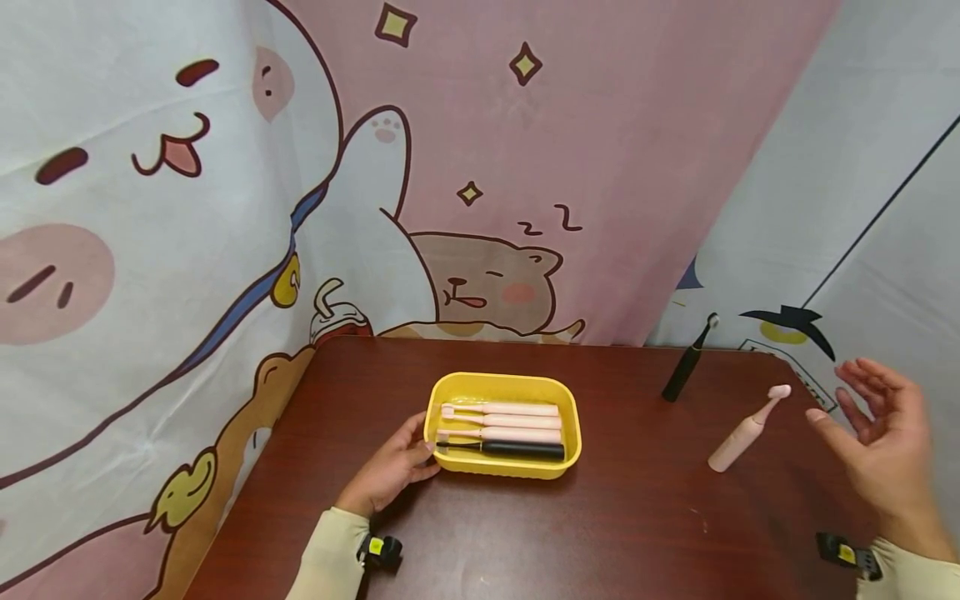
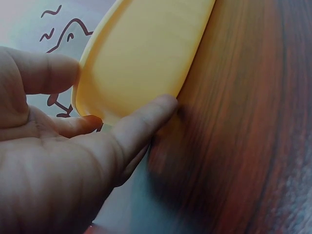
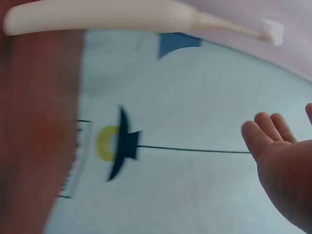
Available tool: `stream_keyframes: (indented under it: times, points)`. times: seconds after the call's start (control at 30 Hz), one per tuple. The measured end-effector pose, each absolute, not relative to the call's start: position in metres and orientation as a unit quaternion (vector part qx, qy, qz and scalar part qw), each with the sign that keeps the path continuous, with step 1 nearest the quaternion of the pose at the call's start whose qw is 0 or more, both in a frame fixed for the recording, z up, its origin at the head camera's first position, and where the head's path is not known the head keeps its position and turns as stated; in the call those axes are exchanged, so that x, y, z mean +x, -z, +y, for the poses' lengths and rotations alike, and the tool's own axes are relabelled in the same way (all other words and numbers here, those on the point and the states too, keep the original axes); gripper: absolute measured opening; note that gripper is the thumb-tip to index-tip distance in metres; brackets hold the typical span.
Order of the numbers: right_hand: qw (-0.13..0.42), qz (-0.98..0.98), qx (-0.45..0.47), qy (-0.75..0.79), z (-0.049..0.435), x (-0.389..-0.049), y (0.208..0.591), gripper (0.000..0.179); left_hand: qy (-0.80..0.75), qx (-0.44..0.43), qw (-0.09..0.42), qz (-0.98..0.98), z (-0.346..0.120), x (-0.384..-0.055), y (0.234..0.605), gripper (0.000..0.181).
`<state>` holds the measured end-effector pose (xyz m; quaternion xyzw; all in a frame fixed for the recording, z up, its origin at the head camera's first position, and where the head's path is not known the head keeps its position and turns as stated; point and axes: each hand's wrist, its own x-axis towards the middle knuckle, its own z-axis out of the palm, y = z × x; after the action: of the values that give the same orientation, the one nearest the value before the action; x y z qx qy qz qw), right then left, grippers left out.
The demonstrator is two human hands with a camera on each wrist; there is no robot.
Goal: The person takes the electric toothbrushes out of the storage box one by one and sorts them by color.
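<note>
My left hand [image 1: 393, 467] grips the left end of a yellow tray [image 1: 504, 470], its fingers and thumb spread about the rim and corner. Inside lie three pink electric toothbrushes [image 1: 521, 409] and a black electric toothbrush [image 1: 522, 450], side by side, heads to the left. To the right, a pink electric toothbrush [image 1: 737, 443] stands upright on the table, and another black one [image 1: 682, 372] stands farther back. My right hand [image 1: 888, 437] hovers right of the standing pink toothbrush, fingers apart and holding nothing. In the right wrist view that pink toothbrush [image 3: 102, 17] crosses the top.
The brown wooden table [image 1: 622, 517] ends at the back against a cartoon-printed cloth [image 1: 600, 150]. More printed cloth hangs along the left and right sides. Each wrist wears a small black camera on a strap.
</note>
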<state>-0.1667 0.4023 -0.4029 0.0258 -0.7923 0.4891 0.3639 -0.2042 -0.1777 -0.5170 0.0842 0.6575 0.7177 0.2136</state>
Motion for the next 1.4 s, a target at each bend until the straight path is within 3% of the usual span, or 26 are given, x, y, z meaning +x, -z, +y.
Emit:
stream_keyframes:
  times: [0.17,0.53,1.4]
  points:
    - [0.391,-0.725,0.141,-0.55,0.382,-0.166,0.378,0.082,-0.718,0.084,0.213,0.657,-0.179,-0.203,0.516,0.062]
    - [0.283,-0.687,0.291,-0.603,0.323,-0.189,0.369,0.076,-0.719,0.081,0.211,0.657,-0.179,-0.203,0.516,0.06]
    - [0.028,-0.803,0.312,-0.506,0.2,-0.239,0.434,0.055,-0.72,0.087,0.214,0.654,-0.179,-0.206,0.516,0.061]
